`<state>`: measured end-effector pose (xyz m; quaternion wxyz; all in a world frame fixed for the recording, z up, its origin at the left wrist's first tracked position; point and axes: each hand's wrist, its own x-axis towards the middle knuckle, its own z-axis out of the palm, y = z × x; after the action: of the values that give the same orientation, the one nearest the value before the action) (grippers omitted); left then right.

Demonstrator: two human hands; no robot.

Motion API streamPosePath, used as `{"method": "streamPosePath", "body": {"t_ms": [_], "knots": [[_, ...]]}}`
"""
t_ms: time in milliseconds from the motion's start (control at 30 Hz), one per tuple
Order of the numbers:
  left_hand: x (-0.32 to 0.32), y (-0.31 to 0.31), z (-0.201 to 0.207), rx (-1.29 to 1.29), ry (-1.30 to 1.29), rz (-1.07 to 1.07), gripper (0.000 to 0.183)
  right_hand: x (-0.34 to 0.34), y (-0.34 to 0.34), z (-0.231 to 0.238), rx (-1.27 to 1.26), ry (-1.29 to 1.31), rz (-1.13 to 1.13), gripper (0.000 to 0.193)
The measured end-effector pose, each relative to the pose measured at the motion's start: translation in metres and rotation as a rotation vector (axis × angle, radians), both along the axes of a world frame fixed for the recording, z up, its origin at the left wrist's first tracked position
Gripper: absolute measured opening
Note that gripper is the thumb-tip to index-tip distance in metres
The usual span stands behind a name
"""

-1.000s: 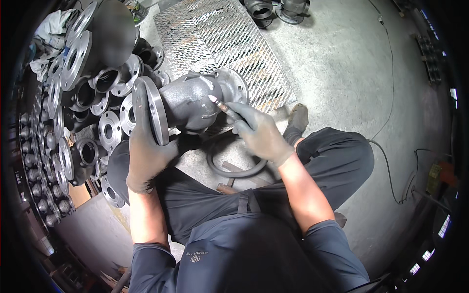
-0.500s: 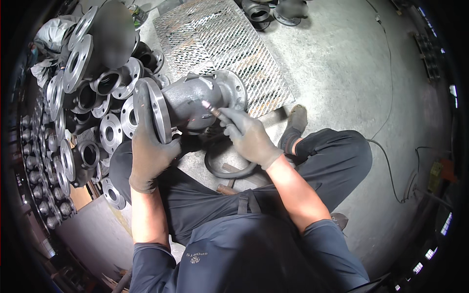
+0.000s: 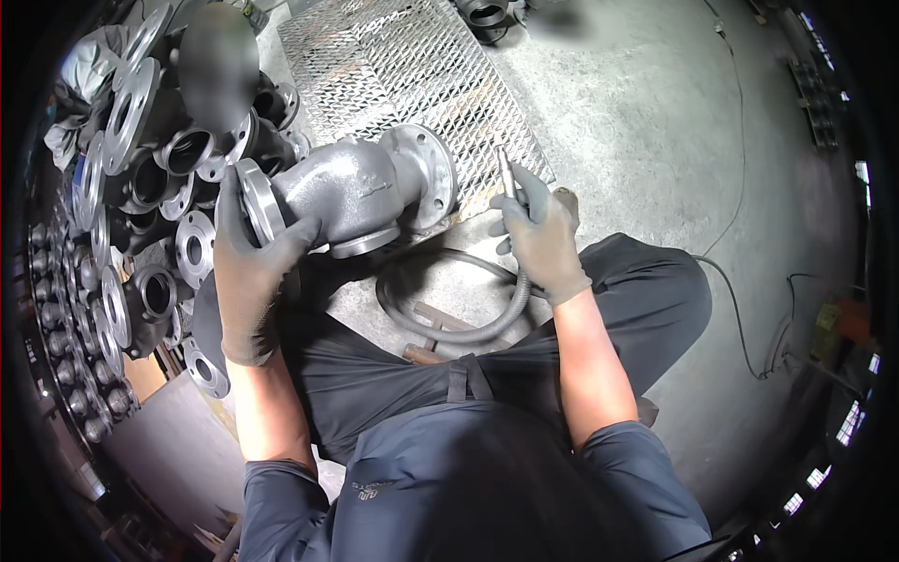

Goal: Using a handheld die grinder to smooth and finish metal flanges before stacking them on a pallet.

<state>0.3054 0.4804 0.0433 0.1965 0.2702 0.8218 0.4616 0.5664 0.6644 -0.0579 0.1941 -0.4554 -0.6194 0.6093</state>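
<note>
A grey cast-metal valve body [image 3: 342, 183] with flanged ends lies tilted in front of me, resting partly over a metal grating. My left hand [image 3: 257, 258], in a grey-brown work glove, is closed around the rim of its left flange [image 3: 261, 200]. My gloved right hand [image 3: 543, 234] grips a slim silver pencil grinder [image 3: 507, 174], its tip pointing up and away from me. The grinder is apart from the valve body, off to its right. A thick dark hose [image 3: 468, 332] runs from under the right hand and loops on the floor between my legs.
Several more flanged valve bodies [image 3: 154, 290] are piled at the left. Beneath the far side of the work lies a diamond-patterned metal grating [image 3: 403, 70]. More castings [image 3: 485, 13] stand at the far edge. A thin cable [image 3: 740, 178] crosses the concrete floor at the right.
My right hand has lifted the pencil grinder off the valve body and moved it right. The valve body has turned and shifted slightly left, with my left hand still on its flange.
</note>
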Motion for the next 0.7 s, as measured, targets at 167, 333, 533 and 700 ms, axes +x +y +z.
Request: {"method": "streamPosePath", "body": {"t_ms": [167, 333, 533, 700], "knots": [[0.009, 0.005, 0.004, 0.104, -0.123, 0.075, 0.109, 0.001, -0.015, 0.003, 0.008, -0.103, 0.156, 0.059], [0.008, 0.012, 0.004, 0.097, -0.1, 0.096, 0.107, 0.004, -0.017, -0.009, 0.008, -0.098, 0.201, 0.052], [0.014, 0.02, 0.008, 0.149, -0.204, 0.119, 0.106, -0.006, -0.008, -0.031, 0.393, 0.016, 0.248, 0.055], [0.009, 0.022, 0.01, 0.134, -0.203, 0.118, 0.1, -0.011, -0.012, -0.01, 0.121, -0.018, 0.154, 0.058]]}}
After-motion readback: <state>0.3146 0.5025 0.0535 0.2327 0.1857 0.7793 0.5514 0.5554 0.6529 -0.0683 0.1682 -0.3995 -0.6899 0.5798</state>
